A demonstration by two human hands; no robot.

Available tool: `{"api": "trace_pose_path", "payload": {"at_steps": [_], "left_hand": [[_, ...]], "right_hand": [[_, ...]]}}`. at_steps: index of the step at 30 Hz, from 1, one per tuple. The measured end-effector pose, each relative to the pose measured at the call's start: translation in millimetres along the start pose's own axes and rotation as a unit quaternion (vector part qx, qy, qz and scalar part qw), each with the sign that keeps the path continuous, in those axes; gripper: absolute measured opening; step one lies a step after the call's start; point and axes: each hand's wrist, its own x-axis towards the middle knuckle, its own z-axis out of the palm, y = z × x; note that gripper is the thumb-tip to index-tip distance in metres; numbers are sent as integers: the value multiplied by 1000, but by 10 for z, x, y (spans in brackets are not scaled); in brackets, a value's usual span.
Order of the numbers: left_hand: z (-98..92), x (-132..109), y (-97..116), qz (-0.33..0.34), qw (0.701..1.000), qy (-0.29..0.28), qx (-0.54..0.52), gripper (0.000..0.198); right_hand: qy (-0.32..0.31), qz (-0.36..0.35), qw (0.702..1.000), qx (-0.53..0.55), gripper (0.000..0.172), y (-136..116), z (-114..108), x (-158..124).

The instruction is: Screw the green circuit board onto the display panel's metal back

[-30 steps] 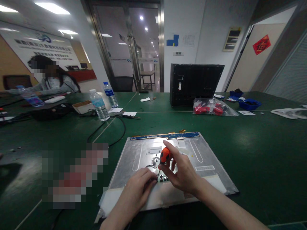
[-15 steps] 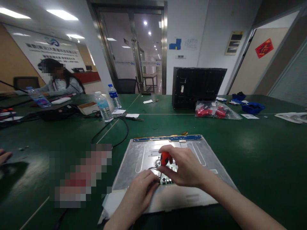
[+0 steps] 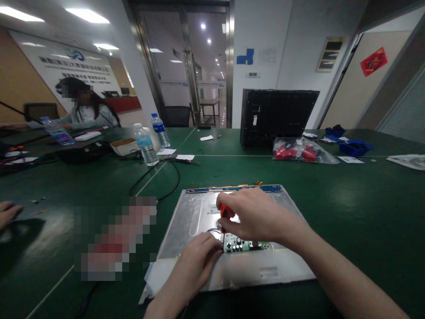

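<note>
A silver metal panel (image 3: 285, 261) lies flat on the green table (image 3: 358, 208) in front of me. A small green circuit board (image 3: 242, 243) sits near its front edge. My right hand (image 3: 259, 217) is closed around an orange-handled screwdriver (image 3: 226, 212) held upright, tip down by the board's left end. My left hand (image 3: 195, 261) rests on the panel with fingers curled, pinching at the board's left edge beside the screwdriver tip. A blue strip (image 3: 232, 189) runs along the panel's far edge.
A black monitor shell (image 3: 277, 117) stands at the back, with a plastic bag of red parts (image 3: 302, 153) beside it. Water bottles (image 3: 145, 144) and a black cable (image 3: 159, 177) lie to the left. Another person sits far left; someone's hand (image 3: 8, 212) shows at the left edge.
My right hand has closed further over the screwdriver handle and turned, hiding most of the orange grip. The green board now shows more. My left hand stays at the board's edge.
</note>
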Motion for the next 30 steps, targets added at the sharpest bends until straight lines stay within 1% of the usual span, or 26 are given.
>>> {"api": "trace_pose_path", "payload": {"at_steps": [3,7,14,18,21,26,30], "left_hand": [[-8,3,9,-4,1000,-5,2,19],[-14,-4,15,-10,1000,-12,1,18],[-14,3,17,0,1000,-5,6,16],[-17,2,19,-4,1000,-6,11,17],[-9,-7,3,-1,1000,-3,10,17],[4,-8,-17,5,1000,-2,5,16],[7,3,-17,3,1000,1,8,17]], "right_hand": [[-30,-12,999,7,13,16,-66,-32],[-47,-19,999,11,19,25,-81,-52],[-39,-40,998,3,15,-4,-52,-37],[-32,-27,999,-20,12,-15,-36,-23],[-40,-24,999,-14,15,-4,-53,-41],[-46,-51,998,19,17,4,-88,-86],[-44,-41,998,5,19,-14,-71,-65]]}}
